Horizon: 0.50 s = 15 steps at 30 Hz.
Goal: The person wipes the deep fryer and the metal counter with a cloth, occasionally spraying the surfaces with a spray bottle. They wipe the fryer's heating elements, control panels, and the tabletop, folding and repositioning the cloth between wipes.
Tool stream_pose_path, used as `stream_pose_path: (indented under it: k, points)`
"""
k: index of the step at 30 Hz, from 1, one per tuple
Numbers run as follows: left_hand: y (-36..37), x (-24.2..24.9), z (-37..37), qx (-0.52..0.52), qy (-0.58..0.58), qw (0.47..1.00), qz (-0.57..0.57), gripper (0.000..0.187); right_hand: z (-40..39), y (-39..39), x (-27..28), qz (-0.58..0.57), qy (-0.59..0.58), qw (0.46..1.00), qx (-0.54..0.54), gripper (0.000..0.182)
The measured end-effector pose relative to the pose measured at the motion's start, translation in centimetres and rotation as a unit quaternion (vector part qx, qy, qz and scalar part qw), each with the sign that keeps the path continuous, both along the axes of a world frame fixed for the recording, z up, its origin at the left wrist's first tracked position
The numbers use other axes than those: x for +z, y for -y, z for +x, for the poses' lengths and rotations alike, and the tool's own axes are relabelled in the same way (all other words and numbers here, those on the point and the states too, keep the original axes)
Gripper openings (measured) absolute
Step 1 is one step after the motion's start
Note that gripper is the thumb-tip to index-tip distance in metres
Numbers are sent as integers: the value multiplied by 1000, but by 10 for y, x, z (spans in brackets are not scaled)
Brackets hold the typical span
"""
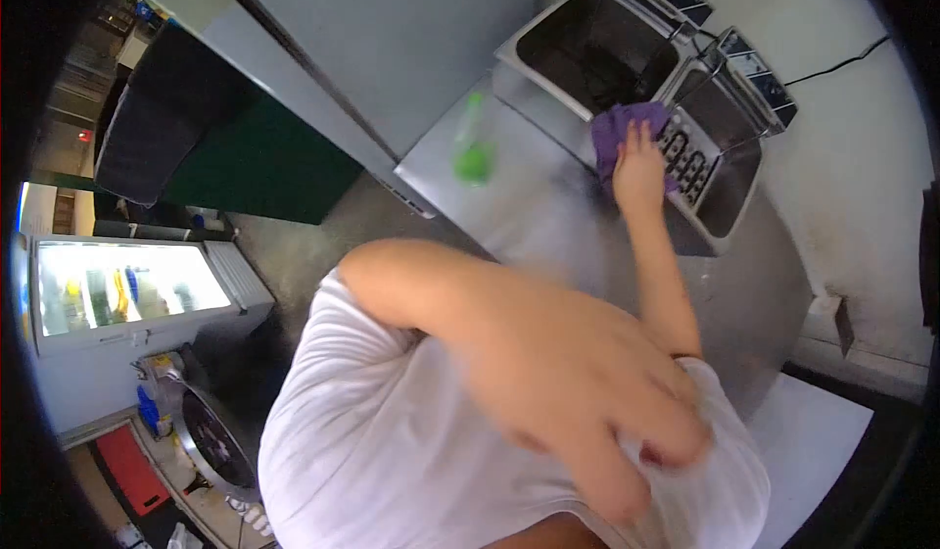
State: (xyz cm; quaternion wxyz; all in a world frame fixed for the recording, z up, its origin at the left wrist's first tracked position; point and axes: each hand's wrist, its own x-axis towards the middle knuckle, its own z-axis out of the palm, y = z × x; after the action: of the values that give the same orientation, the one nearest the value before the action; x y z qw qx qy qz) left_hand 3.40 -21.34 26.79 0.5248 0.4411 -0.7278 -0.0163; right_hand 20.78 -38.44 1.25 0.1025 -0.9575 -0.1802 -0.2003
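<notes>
My right hand [640, 169] reaches out and presses a crumpled purple cloth [612, 136] against the front rim of a two-basin stainless steel deep fryer [720, 240]. Part of the cloth hangs down the fryer's front. My left hand [597, 382] is bent across my chest, close to the camera and blurred. Its fingers are curled and apart, and I see nothing in them. On the steel counter [548, 216] a clear spray bottle [474, 147] with a green top and green liquid stands left of the cloth.
Black cables [837, 71] run from the fryer's control boxes to the wall. A grey cabinet [392, 30] rises beside the counter. At left are a lit glass-door fridge [137, 289] and a large round pan [211, 436]. A white board [813, 451] lies at lower right.
</notes>
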Motion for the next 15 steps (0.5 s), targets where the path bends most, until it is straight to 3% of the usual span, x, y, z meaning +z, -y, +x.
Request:
stream_pose_path:
  k: [1, 3, 5, 6, 7, 8, 9, 12, 15]
  points:
    - [-4, -16, 1, 17, -89, 993, 71, 11, -9, 10, 1, -8, 8, 1000, 26, 41]
    - [-35, -36, 18, 260, -126, 957, 12, 24, -16, 32, 15, -13, 30, 998, 50, 40]
    - [-71, -75, 27, 473, -142, 869, 28, 18, -13, 45, 39, 22, -111, 990, 78, 36]
    - [-89, -95, 29, 532, -177, 828, 20, 17, -3, 44, 53, 29, -102, 992, 73, 36]
    - [-106, -114, 29, 588, -215, 780, 11, 16, 1, 44, 67, 153, -160, 970, 97, 34]
    - [-121, -131, 29, 625, -249, 740, -11, 14, 5, 42, 77, 274, -215, 930, 120, 33]
    - [-139, -150, 29, 662, -230, 713, -6, 11, 20, 34, 84, 324, -228, 910, 124, 33]
    - [-164, -184, 26, 662, -342, 662, -80, 7, 76, -18, 108, 400, -161, 893, 130, 34]
    - [-180, -199, 26, 607, -381, 695, -64, 10, 165, -87, 111, 401, -64, 908, 107, 40]
